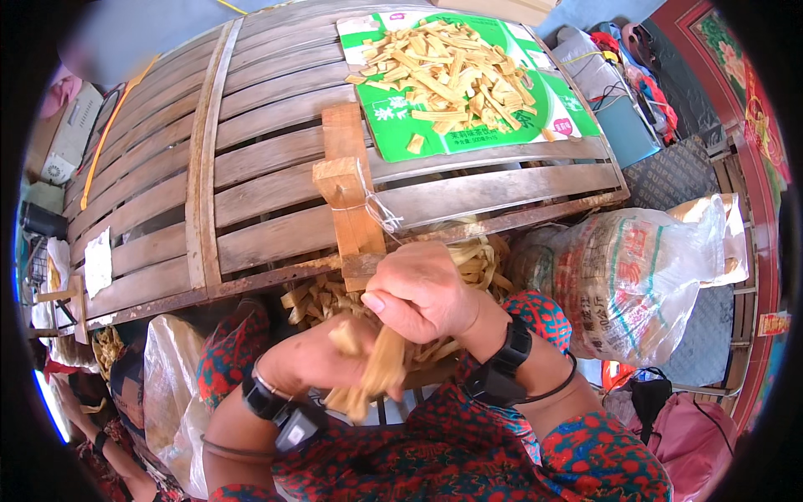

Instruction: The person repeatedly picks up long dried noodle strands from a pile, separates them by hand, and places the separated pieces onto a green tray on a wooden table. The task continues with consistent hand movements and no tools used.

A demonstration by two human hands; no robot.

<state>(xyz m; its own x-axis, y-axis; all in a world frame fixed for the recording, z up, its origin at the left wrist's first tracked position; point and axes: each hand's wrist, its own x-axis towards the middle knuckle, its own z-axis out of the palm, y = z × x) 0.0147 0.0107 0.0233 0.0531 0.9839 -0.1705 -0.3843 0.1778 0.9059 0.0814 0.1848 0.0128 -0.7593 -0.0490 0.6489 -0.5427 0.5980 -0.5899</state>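
My right hand (423, 292) is closed in a fist over the upper end of a bundle of flat, pale yellow strips (384, 364), which look dried. Just below it, my left hand (326, 354) curls around the bundle from the left, its fingers mostly hidden behind the strips. A short yellow piece (346, 339) shows at the left hand; the area is blurred. Directly beyond the fists, a wooden bracket (354, 213) with string tied around it is fixed at the table edge. More loose strips (480, 260) lie below that edge.
A slatted wooden table (270, 182) with a rusty metal frame spans the front. On it, cut yellow pieces (452, 69) are heaped on green printed cardboard (401, 141). A full woven sack (602, 282) stands right; a plastic bag (169, 376) stands left. Another person's arm (110, 445) shows lower left.
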